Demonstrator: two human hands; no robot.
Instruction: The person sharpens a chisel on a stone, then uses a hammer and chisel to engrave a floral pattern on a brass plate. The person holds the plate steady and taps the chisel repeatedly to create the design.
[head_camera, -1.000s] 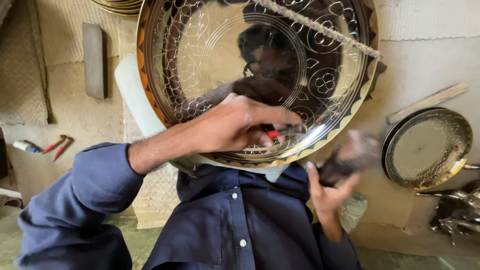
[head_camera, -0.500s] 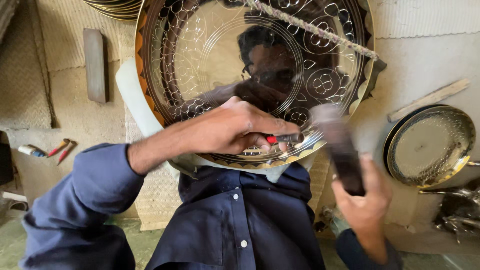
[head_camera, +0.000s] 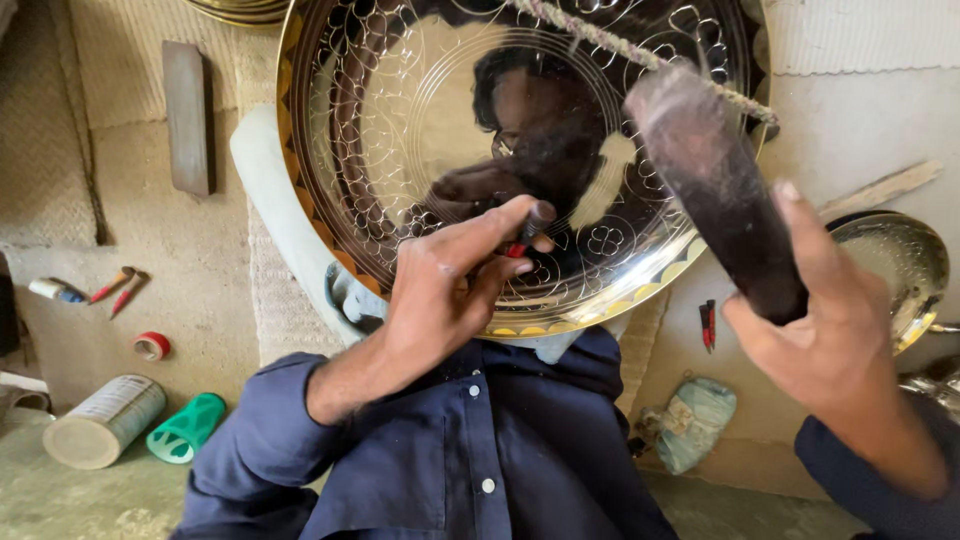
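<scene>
On the floor of a workshop, a person in a dark blue shirt held a large polished metal tray (head_camera: 420, 130) propped across the lap, its lower rim against the body. The left hand (head_camera: 440, 290) was pinched around a red-tipped punch (head_camera: 520, 243) set against the tray's engraved face; the right hand (head_camera: 830, 340) was clamped on a dark wooden mallet (head_camera: 715, 190) raised above it. A blow landing off the punch could have struck the fingers or dented the mirror surface. A tin (head_camera: 100, 420) and a green cup (head_camera: 185, 428) lay near the left sleeve.
</scene>
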